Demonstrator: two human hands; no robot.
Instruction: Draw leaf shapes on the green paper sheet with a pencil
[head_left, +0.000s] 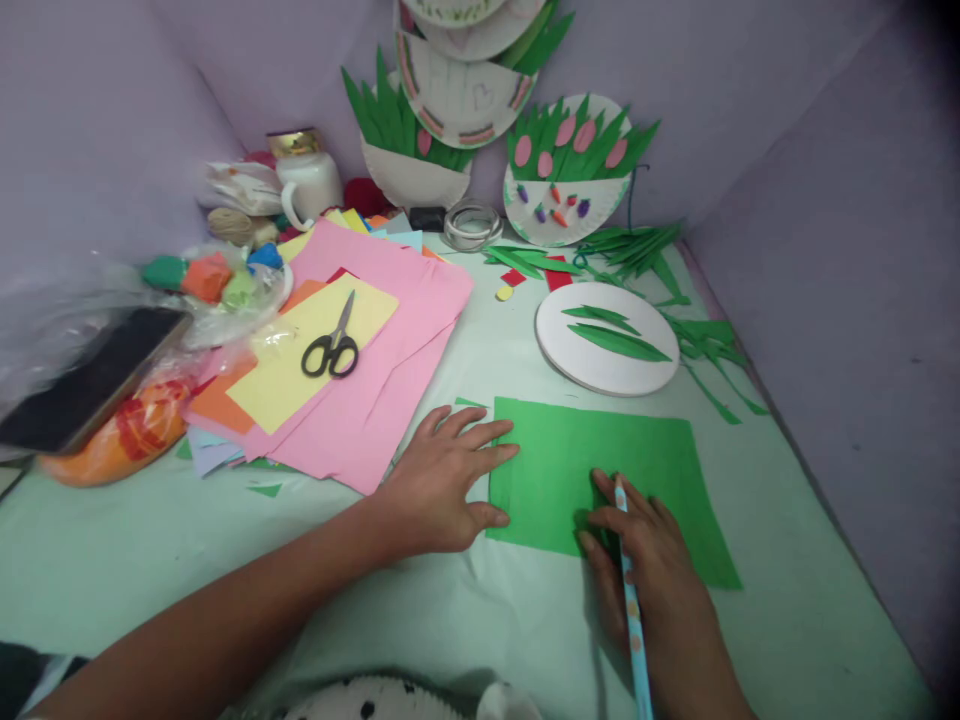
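Note:
A green paper sheet (pixel 547 450) lies on the light green table. My left hand (pixel 450 480) rests with fingers spread on the table and over the sheet's left edge. My right hand (pixel 649 560) is over the sheet's lower right part, with a light blue patterned pencil (pixel 634 620) held between its fingers. The pencil's tip is hidden. Behind the sheet, a white oval plate (pixel 551 345) holds two green paper leaves (pixel 619 342).
Black-handled scissors (pixel 334 350) lie on yellow and pink papers (pixel 405 370) at the left. Beside them are a phone (pixel 90 385) and plastic bags. Decorated paper plates (pixel 551 220), a white mug (pixel 313 185) and green paper strips (pixel 637 245) stand or lie at the back.

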